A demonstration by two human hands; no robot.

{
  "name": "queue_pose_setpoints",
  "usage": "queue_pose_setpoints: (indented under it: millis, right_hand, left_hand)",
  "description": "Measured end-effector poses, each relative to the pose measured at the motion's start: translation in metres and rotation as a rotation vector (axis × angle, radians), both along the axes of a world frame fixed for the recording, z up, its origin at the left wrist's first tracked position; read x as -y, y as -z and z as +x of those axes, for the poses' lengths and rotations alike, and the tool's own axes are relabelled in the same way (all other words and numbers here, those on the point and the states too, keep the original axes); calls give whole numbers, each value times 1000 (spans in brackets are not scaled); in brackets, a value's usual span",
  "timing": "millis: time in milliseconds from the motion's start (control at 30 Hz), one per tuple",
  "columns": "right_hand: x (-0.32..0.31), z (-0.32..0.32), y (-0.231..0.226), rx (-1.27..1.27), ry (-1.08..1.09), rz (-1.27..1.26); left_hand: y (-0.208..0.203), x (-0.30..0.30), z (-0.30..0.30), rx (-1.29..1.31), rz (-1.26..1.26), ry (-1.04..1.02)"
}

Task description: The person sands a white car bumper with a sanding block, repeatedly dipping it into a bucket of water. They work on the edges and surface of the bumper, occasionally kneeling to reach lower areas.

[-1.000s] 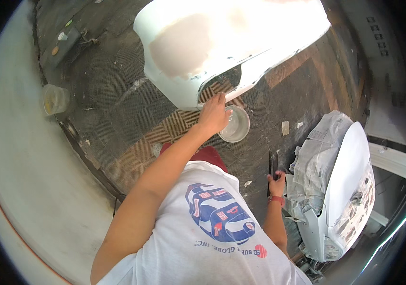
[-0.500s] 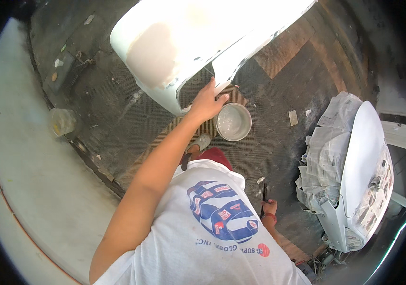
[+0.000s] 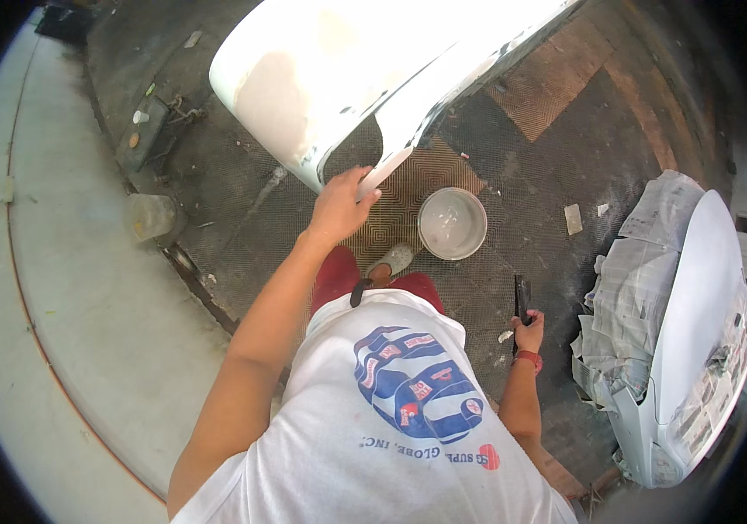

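Observation:
A large white car bumper [image 3: 260, 109] with dull beige patches stands before me, its upper part washed out by glare. My left hand [image 3: 343, 208] is closed round the near end of its narrow curved strip, thumb on one side and fingers on the other. Low at my right side, my right hand [image 3: 528, 332] grips a flat, long black tool [image 3: 522, 295], whose exact kind I cannot make out. Just right of the bumper's near end, a round tub [image 3: 452, 225] of cloudy whitish liquid stands on the floor, apart from both hands.
To the right lies a white car part [image 3: 697, 314] partly masked with newspaper [image 3: 640, 288]. A pale wall [image 3: 85, 288] curves along the left, with a plastic container [image 3: 152, 217] beside it. Textured matting [image 3: 522, 210] and scraps cover the floor.
My left hand has shifted left and nearer me, along with the bumper's near end. My right hand has swung forward, bringing more of the black tool into sight. The whole view has shifted slightly.

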State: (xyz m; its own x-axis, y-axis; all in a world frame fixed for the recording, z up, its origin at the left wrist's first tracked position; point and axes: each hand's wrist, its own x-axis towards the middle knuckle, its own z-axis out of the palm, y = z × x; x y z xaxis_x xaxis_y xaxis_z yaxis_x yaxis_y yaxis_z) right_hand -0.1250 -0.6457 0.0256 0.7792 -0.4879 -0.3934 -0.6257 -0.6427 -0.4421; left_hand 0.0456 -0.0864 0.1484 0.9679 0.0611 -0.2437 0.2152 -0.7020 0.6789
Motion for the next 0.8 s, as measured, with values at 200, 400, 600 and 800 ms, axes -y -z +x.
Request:
queue_pose_setpoints:
  millis: [200,400,600,800]
  right_hand:
    - [28,-26,16,-53,36,-45]
    - [54,-85,46,-179,73,-61]
    - [71,-117,67,-197,114,-122]
    - [36,-86,53,-124,188,52]
  left_hand:
    - [-7,16,26,-12,-139,-61]
    - [9,32,16,102,-169,-112]
    - [4,26,10,80,36,-80]
    - [-29,33,35,-98,222,-93]
